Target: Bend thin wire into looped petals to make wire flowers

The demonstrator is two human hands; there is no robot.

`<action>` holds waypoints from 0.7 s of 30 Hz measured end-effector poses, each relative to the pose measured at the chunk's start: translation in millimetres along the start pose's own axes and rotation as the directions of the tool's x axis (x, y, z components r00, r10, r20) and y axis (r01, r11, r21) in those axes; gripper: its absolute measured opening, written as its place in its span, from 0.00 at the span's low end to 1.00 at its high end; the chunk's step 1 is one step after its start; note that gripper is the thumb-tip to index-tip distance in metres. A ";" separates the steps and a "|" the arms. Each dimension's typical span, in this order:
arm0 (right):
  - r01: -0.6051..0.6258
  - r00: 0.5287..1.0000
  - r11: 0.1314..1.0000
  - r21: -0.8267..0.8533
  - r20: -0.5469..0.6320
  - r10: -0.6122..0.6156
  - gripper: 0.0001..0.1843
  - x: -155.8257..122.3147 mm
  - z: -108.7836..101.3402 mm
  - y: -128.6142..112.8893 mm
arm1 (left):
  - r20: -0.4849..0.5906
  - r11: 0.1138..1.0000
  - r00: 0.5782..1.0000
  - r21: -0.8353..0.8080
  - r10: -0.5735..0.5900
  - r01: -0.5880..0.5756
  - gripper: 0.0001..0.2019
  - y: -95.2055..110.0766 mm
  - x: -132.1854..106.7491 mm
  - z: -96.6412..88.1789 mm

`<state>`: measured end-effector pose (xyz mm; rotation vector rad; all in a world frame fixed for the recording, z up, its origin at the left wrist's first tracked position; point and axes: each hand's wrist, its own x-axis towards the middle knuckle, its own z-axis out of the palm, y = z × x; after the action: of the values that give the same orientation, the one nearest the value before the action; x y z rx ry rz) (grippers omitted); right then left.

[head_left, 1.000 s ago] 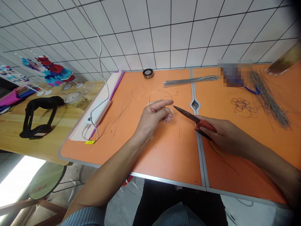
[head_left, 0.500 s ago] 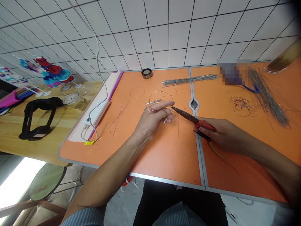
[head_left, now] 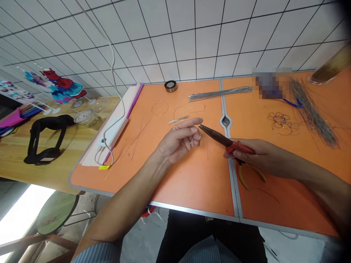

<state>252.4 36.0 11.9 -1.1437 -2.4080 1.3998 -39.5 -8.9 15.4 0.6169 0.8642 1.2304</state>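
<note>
My left hand (head_left: 179,140) is closed in a pinch on a thin wire (head_left: 200,137) bent into loops. Part of the wire arcs above the fingers, and smaller rings show below them. In my right hand (head_left: 259,157) are long-nosed pliers (head_left: 215,135) with red handles, their dark jaws pointing left. The jaw tips are right by my left fingertips; whether they touch the wire is too small to tell. Below my right hand, a tool with curved yellow handles (head_left: 241,179) lies on the orange table (head_left: 192,186), its head hidden.
A wire ring (head_left: 160,115) and short wires (head_left: 178,119) lie beyond my left hand. Farther back are a tape roll (head_left: 171,86) and a wire bundle (head_left: 219,94). At right are a flower-shaped wire piece (head_left: 282,123) and another wire bundle (head_left: 315,113). A power strip (head_left: 116,133) stands left.
The pliers have shifted slightly and turned in my right hand, uncovering more of the yellow handles below. My left hand has tilted a little, and the wire arc above it has moved left.
</note>
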 end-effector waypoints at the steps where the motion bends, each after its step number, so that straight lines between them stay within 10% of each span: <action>1: -0.003 1.000 1.000 0.011 0.010 0.003 0.22 -0.2 -0.4 0.9 | 0.013 1.000 1.000 -0.022 -0.014 0.014 0.13 0.2 0.4 -0.2; 21: -0.024 0.997 0.995 0.096 0.070 0.017 0.24 -0.8 -3.6 0.2 | 0.076 0.992 0.994 -0.092 -0.081 0.088 0.12 0.9 0.6 -3.8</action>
<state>254.7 38.0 14.0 -1.1172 -2.3506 1.5694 -43.2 -8.3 14.0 0.5392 0.7597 1.1593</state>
